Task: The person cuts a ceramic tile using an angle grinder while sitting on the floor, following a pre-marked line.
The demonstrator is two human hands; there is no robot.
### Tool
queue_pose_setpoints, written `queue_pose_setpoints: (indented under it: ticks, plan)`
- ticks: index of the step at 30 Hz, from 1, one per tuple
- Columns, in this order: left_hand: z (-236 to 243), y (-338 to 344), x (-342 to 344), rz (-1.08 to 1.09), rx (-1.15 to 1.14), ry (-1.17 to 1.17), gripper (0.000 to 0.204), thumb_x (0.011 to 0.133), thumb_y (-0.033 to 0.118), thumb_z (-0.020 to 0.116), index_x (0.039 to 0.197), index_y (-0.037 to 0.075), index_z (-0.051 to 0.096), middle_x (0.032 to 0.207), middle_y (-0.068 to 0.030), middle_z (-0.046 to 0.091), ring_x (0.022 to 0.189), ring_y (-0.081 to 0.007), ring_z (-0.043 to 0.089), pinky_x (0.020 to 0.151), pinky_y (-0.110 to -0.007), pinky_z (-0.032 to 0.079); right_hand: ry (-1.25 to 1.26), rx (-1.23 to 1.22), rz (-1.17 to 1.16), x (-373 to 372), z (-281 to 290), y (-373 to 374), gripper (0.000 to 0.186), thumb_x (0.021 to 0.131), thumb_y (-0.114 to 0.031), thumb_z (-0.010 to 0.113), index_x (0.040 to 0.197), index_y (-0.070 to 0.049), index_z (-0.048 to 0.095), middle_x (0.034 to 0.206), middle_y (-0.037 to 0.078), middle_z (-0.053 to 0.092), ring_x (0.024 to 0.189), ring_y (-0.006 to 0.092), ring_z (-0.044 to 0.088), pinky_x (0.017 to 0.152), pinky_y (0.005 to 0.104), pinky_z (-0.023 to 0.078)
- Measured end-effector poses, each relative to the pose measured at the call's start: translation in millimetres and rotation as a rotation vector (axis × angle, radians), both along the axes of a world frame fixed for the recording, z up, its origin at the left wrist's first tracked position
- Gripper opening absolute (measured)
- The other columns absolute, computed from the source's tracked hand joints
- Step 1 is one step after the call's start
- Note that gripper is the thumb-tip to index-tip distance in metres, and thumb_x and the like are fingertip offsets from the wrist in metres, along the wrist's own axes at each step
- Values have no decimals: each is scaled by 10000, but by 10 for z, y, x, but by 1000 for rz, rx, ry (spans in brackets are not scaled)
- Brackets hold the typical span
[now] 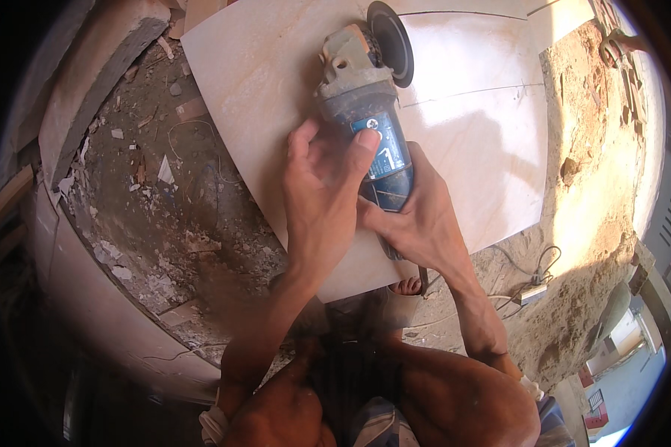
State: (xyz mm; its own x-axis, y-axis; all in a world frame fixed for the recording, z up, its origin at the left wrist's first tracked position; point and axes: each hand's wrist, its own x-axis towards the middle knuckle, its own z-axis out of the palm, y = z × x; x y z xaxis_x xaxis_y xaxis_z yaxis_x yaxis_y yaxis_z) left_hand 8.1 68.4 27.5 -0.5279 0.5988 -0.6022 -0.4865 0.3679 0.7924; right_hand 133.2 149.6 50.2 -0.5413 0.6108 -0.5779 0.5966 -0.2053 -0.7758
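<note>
A blue angle grinder (386, 153) with a worn grey gear head is held above a large cream tile (253, 97). Its dark cutting disc (391, 45) points away from me, at the upper right of the tool. My left hand (324, 167) grips the grinder from the left, thumb pressed on the label and fingers curled at its side. Wrapped round the lower body from the right is my right hand (417, 212), its fingers partly hidden behind the tool. Dark straight lines run across the tile on the right.
Rubble and broken chips lie on the dirt floor (156, 216) to the left, beside a low curved ledge (104, 290). On the sandy ground at the right sits a white socket block (531, 295) with loose cable. A stone slab (104, 74) stands at the upper left.
</note>
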Motion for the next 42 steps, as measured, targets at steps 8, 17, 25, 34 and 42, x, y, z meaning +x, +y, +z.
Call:
queue_pose_setpoints:
  ticks: [8,17,25,34,42]
  plan:
    - [-20,-1,1,9,9,14,968,992,469,838,1555,-180,392,1396,-298,615,1283,-305,640,1056,-398,535,-13,-9,-2,-16,14,5,653,814,-259,842,1295,94,577,930,235,755,803,290,775,755,395,624]
    - [-74,-40,18,-12,-31,52,1010,975,529,839,1560,-166,398,1403,-308,607,1293,-321,631,1064,-413,530,-16,-25,-15,-9,35,2,655,821,-255,847,1305,88,570,943,242,758,831,303,778,780,404,623]
    - [-71,-32,56,-21,-51,91,1016,972,539,837,1565,-155,392,1379,-300,619,1253,-312,649,983,-405,569,18,-3,-12,80,10,-2,637,826,-259,856,1277,88,569,934,261,757,847,342,780,781,422,612]
    - [5,-50,67,-38,-50,140,961,993,521,826,1539,-155,416,1350,-278,645,1193,-291,682,931,-389,596,70,-21,-24,133,-38,-57,571,823,-245,835,1186,95,553,891,277,740,813,356,773,748,433,603]
    - [26,-54,101,-47,-41,149,934,997,504,830,1528,-153,430,1319,-254,676,1172,-263,688,927,-373,586,54,-65,-30,184,-36,-57,663,824,-274,844,1325,84,601,996,130,713,838,172,685,726,329,566]
